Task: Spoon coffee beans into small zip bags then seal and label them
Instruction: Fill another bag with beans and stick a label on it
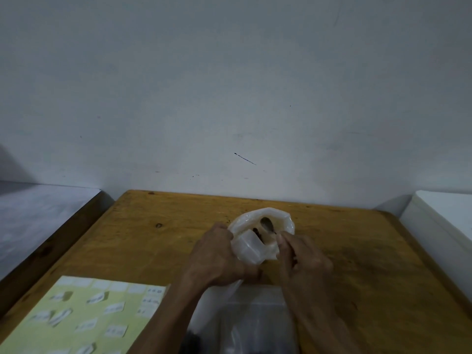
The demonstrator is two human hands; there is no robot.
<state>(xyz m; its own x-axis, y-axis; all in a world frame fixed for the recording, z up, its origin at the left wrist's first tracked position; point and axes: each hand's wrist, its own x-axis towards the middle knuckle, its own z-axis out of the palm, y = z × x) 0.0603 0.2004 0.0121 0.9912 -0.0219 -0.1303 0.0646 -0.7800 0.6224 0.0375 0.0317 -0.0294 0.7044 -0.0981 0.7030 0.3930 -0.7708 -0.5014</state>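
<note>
While the small zip bag [251, 247] is being gripped open by the left hand [217, 259], the spoon [267, 224], being pinched by the right hand [304, 261], is being tipped just beyond the bag's mouth.

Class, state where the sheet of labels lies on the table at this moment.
In the head view the sheet of labels lies at the near left corner of the wooden table, left of the left hand and its forearm.
</note>
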